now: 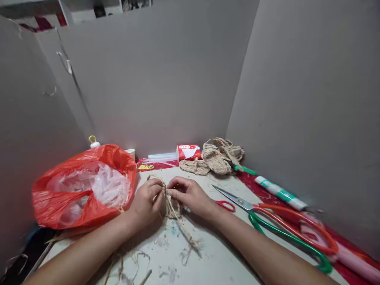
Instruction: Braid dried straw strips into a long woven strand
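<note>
Both hands meet over the middle of the pale work surface, around a bundle of tan twine (170, 208) whose loose strands hang down toward me. My left hand (150, 198) closes on the twine from the left, thumb and fingers pinched at its upper part. From the right, my right hand (188, 194) pinches the same spot with thumb and forefinger. The fingers partly hide the knotted or woven part between them. A pair of small red-handled scissors (226, 205) lies partly hidden behind my right hand.
At left sits a red plastic bag (80, 213) with white plastic inside. Large scissors (285, 221) with orange and green handles lie at right. Coiled twine (218, 158) and a red tissue pack (188, 152) stand along the back. Loose strands (124, 265) lie in front. Grey panels (166, 87) enclose the surface.
</note>
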The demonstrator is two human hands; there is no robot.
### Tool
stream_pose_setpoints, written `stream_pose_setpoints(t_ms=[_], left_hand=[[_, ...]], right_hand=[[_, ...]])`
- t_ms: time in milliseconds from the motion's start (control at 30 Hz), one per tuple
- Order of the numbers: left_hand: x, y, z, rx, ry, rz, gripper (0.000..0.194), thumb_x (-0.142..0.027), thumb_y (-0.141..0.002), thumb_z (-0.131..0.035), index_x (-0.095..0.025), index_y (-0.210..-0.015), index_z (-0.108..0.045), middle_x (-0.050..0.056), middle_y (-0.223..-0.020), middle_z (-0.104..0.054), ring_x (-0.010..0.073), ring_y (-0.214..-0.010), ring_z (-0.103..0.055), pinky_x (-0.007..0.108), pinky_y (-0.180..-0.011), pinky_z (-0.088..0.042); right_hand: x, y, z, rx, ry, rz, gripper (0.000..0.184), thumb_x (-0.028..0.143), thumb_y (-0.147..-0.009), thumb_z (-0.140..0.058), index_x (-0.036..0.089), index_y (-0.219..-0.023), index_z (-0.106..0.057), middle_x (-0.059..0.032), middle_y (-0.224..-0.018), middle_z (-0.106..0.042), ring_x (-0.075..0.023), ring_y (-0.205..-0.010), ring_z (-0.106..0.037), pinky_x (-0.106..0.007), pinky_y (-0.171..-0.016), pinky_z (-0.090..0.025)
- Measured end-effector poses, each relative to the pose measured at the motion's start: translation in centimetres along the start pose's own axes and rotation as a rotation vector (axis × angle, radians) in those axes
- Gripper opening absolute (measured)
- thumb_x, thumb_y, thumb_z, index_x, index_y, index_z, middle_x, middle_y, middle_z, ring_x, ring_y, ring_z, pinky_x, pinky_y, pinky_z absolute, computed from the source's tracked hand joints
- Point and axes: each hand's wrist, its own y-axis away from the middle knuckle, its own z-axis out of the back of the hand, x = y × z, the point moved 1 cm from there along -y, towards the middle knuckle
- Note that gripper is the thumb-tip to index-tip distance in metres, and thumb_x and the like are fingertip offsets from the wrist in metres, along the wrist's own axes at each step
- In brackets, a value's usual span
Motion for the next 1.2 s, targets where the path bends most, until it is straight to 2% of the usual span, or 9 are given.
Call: stream_pose_setpoints(t_ms=[200,300,400,533,633,767,867,1000,1200], left_hand=[[-0.4,-0.3,0.4,-0.01,0.144,0.156,0.024,-0.014,-0.084,-0.049,-0.016,-0.061,-0.049,0.002,-0.071,-0.054,0.0121,-0.07,-0.051,0.024,-0.066,-0.04],[-0.6,-0.5,0.5,0.012,0.196,0.187,0.025,-0.016,-0.083,-0.049,-0.016,-0.058,-0.046,0.002,-0.068,-0.052,0.0117,-0.068,-0.049,0.024,-0.065,-0.038],[-0.9,-0.7,0.6,0.086,0.249,0.281,0.026,-0.019,-0.08,-0.051,-0.016,-0.055,-0.044,0.0,-0.062,-0.047,0.0108,-0.062,-0.043,0.023,-0.059,-0.034],[-1.1,-0.8,0.7,0.227,0.491,0.488,0.026,-0.028,-0.077,-0.054,-0.016,-0.057,-0.045,-0.004,-0.057,-0.039,0.0083,-0.055,-0.034,0.021,-0.052,-0.027],[-1.0,-0.8,0.6,0.25,0.628,0.601,0.033,-0.034,-0.074,-0.059,-0.016,-0.054,-0.04,-0.006,-0.053,-0.034,0.0065,-0.052,-0.028,0.021,-0.05,-0.023],[-1.0,-0.8,0.3,0.252,0.791,0.723,0.037,-0.041,-0.067,-0.069,-0.014,-0.055,-0.047,-0.003,-0.056,-0.047,0.0071,-0.054,-0.038,0.02,-0.054,-0.03],[-1.1,-0.9,0.3,0.267,0.886,0.753,0.036,-0.042,-0.061,-0.075,-0.012,-0.058,-0.055,0.0,-0.059,-0.055,0.0084,-0.057,-0.045,0.021,-0.059,-0.035],[-1.1,-0.7,0.2,0.307,1.01,0.798,0.034,-0.043,-0.062,-0.076,-0.011,-0.064,-0.062,0.002,-0.062,-0.057,0.009,-0.058,-0.049,0.022,-0.062,-0.039],[-0.3,0.0,-0.8,0.291,0.994,0.833,0.032,-0.04,-0.067,-0.072,-0.011,-0.06,-0.06,0.002,-0.056,-0.055,0.0084,-0.052,-0.046,0.022,-0.055,-0.037]], right_hand=[[0.0,-0.2,-0.1,0.039,-0.165,-0.101,0.023,0.039,-0.076,-0.065,0.018,-0.077,-0.055,0.0046,-0.06,-0.053,-0.0081,-0.048,-0.048,-0.02,-0.043,-0.038],[-0.2,-0.2,0.0,0.062,-0.206,-0.134,0.028,0.042,-0.073,-0.067,0.018,-0.077,-0.053,0.0055,-0.058,-0.053,-0.0071,-0.043,-0.047,-0.02,-0.041,-0.04],[-0.5,-0.1,0.0,0.108,-0.199,-0.17,0.027,0.04,-0.074,-0.067,0.018,-0.077,-0.052,0.0054,-0.056,-0.053,-0.0068,-0.041,-0.047,-0.02,-0.04,-0.04],[-0.6,-0.1,-0.1,0.162,-0.187,-0.181,0.021,0.036,-0.079,-0.063,0.018,-0.078,-0.051,0.0051,-0.055,-0.052,-0.0071,-0.043,-0.047,-0.02,-0.042,-0.04],[-0.6,-0.1,0.0,0.186,-0.156,-0.15,0.02,0.034,-0.08,-0.061,0.018,-0.078,-0.05,0.0049,-0.058,-0.05,-0.0071,-0.046,-0.046,-0.02,-0.044,-0.041],[-0.6,-0.2,0.3,0.202,-0.129,-0.103,0.017,0.034,-0.083,-0.057,0.019,-0.081,-0.049,0.0045,-0.061,-0.049,-0.0081,-0.049,-0.046,-0.021,-0.045,-0.041],[-0.7,-0.1,0.3,0.208,-0.115,-0.119,0.017,0.035,-0.084,-0.056,0.019,-0.081,-0.05,0.0046,-0.061,-0.049,-0.0079,-0.047,-0.046,-0.02,-0.044,-0.04],[-0.6,-0.1,0.3,0.245,-0.115,-0.136,0.017,0.035,-0.084,-0.056,0.019,-0.08,-0.049,0.0033,-0.063,-0.05,-0.0084,-0.049,-0.047,-0.021,-0.046,-0.04],[-0.6,0.0,0.3,0.255,-0.06,-0.115,0.015,0.032,-0.083,-0.056,0.019,-0.079,-0.048,0.0022,-0.065,-0.052,-0.0083,-0.05,-0.045,-0.021,-0.047,-0.038]])
